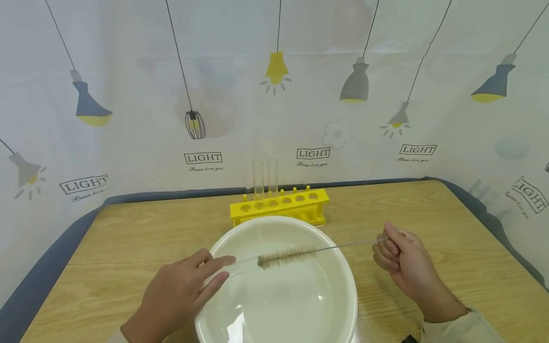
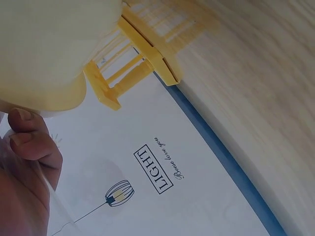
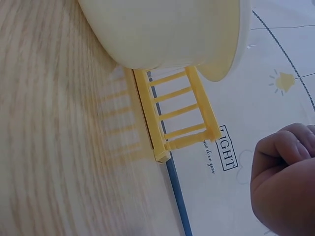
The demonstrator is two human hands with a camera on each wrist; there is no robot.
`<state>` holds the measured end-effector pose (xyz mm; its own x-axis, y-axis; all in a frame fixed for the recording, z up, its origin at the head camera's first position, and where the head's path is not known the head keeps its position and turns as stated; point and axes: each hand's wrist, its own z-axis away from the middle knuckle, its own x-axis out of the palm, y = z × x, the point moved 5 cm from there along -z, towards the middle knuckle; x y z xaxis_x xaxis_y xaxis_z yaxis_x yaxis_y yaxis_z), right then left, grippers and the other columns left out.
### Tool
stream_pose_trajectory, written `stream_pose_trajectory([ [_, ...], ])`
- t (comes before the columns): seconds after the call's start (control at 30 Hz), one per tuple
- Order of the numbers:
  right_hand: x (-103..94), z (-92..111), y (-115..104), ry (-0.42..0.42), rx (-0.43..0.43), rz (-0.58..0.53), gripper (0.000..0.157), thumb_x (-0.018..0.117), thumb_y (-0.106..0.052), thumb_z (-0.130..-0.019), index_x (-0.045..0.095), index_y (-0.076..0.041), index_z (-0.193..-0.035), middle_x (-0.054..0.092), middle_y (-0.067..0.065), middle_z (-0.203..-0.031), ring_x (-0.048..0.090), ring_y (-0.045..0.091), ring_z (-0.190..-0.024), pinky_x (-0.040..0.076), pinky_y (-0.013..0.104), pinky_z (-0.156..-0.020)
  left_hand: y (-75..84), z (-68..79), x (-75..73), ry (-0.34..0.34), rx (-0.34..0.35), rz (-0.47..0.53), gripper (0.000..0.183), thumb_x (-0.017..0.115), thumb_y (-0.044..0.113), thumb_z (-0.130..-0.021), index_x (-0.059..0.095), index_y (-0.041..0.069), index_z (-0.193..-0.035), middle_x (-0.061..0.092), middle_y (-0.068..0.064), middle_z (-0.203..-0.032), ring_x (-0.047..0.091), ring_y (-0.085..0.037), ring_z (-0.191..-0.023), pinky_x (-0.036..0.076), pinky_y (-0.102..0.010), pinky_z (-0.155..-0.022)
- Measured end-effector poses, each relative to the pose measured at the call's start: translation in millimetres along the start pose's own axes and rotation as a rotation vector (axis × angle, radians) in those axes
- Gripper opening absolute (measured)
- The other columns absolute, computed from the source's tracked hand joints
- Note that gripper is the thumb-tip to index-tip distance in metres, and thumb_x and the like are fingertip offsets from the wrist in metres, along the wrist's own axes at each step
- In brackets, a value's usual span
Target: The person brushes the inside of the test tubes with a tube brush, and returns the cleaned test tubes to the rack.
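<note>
Over a cream-white basin, my left hand pinches a clear glass test tube between thumb and fingers. The tube lies nearly level and is faint against the basin. On the right, my right hand grips the thin wire handle of a test tube brush, fingers curled round its end. Its beige bristles point left above the basin, their tip right at the tube. In the right wrist view the curled right hand shows, but the brush is out of sight.
Behind the basin stands a yellow test tube rack with two clear test tubes upright in it. The basin holds clear liquid with bright reflections. All stand on a wooden table, with a lamp-printed curtain along its back edge.
</note>
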<state>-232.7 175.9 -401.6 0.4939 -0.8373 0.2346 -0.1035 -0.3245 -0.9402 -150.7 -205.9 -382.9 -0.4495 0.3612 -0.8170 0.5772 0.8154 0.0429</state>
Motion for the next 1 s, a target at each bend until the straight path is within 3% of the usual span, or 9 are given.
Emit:
stream_pose_trajectory([
  [0.2, 0.2, -1, 2, -0.005, 0.013, 0.035, 0.046, 0.02, -0.025, -0.112, 0.028, -0.012, -0.069, 0.019, 0.006, -0.058, 0.014, 0.022, -0.047, 0.011, 0.035, -0.045, -0.4, -1.2, -0.2, -0.016, -0.003, -0.007, 0.027, 0.051, 0.044, -0.103, 0.07, 0.033, -0.118, 0.056, 0.013, -0.086, 0.034, 0.006, -0.057, 0.026, -0.008, -0.047],
  [0.5, 0.9, -1, 4, -0.018, 0.006, 0.076, 0.044, 0.018, -0.024, -0.112, 0.032, -0.012, -0.072, 0.021, 0.006, -0.059, 0.016, 0.022, -0.047, 0.012, 0.036, -0.045, -1.0, -1.1, 1.1, -0.083, -0.051, -0.017, 0.023, 0.061, 0.04, -0.098, 0.07, 0.035, -0.119, 0.056, 0.014, -0.087, 0.034, 0.006, -0.058, 0.027, -0.009, -0.047],
  [0.77, 3.9, 0, 7, -0.001, 0.029, 0.146, 0.042, 0.023, -0.026, -0.112, 0.035, -0.013, -0.074, 0.025, 0.004, -0.06, 0.017, 0.023, -0.049, 0.013, 0.036, -0.045, -0.7, -2.7, 1.4, -0.039, -0.009, -0.015, 0.026, 0.055, 0.044, -0.101, 0.071, 0.034, -0.118, 0.057, 0.013, -0.086, 0.036, 0.006, -0.057, 0.028, -0.009, -0.047],
  [1.0, 12.4, 0, 7, -0.009, 0.017, 0.22, 0.041, 0.021, -0.023, -0.113, 0.037, -0.01, -0.077, 0.026, 0.006, -0.06, 0.019, 0.026, -0.048, 0.016, 0.037, -0.041, -1.3, -1.1, 1.0, -0.051, -0.02, -0.023, 0.026, 0.055, 0.045, -0.101, 0.071, 0.034, -0.119, 0.057, 0.013, -0.086, 0.036, 0.006, -0.057, 0.028, -0.01, -0.047],
])
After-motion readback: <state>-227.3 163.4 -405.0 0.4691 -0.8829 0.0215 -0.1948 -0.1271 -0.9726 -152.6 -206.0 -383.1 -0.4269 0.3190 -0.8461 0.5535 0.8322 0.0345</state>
